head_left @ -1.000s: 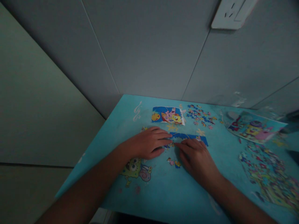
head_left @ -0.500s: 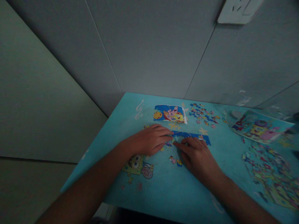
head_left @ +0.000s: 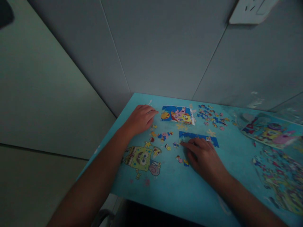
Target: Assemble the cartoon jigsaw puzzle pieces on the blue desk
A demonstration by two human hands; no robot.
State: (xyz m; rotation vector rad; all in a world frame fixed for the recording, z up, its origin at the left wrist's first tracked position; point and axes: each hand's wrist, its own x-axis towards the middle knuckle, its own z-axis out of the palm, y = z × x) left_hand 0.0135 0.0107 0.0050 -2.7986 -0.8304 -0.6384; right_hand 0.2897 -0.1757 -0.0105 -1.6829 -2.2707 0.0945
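Fingers of the right hand (head_left: 203,156) lie flat on the joined blue puzzle strip (head_left: 197,138), pinning it to the table (head_left: 180,192). Left hand (head_left: 140,118), open and empty, rests far left beside loose pieces (head_left: 163,136).

Home: cartoon-printed table (head_left: 180,189), wall socket (head_left: 251,12)

The table (head_left: 170,189) is turquoise, printed with a yellow cartoon sponge and pink-shelled snail (head_left: 142,159). The joined puzzle strip (head_left: 199,137) is dark blue; the loose puzzle pieces (head_left: 211,115) mix blue, pink and yellow.
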